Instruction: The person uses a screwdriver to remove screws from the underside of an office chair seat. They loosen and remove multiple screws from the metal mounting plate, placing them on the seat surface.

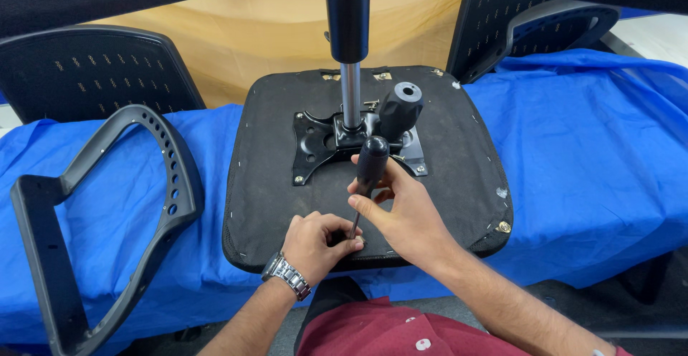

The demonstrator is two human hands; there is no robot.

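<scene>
Screwdriver (369, 177) stands upright at six o'clock on the upturned seat (459, 148), right hand (401, 212) closed round its shaft under the black handle, left hand (315, 245) curled at the tip; steady downward pressure, kept square, should prevent slipping.

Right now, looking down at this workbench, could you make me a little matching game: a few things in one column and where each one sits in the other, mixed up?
Things:
1. screwdriver
2. loose armrest
3. metal mounting plate
4. wristwatch

Places:
A. lying on the blue cloth, left of the seat
B. on the left hand's wrist
C. upright in the right hand, tip at the seat's near edge
D. fixed at the middle of the upturned seat cushion, around the chrome column

Pairs: 1-C, 2-A, 3-D, 4-B
</scene>
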